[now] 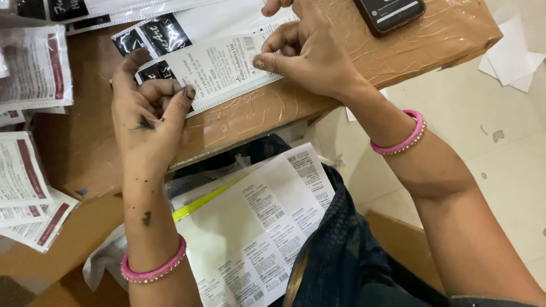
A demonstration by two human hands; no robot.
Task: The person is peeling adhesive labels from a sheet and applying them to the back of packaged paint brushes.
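Item, lower centre: white backing sheet of printed adhesive labels (267,227), lying on the lap over dark blue cloth.

Item, upper centre: flat clear plastic pouch with black-and-white printed card insert (210,71), on a tape-wrapped brown cardboard box (443,34). Judged light, thin, flexible, slippery-faced; best gripped at the edges.

Left hand (149,111), ink-smudged, fingers curled, thumb pressing the pouch's left end. Right hand (310,51), wrist bent, pinches at the pouch's right end. Hands apart.

Black phone (389,12), upper right.
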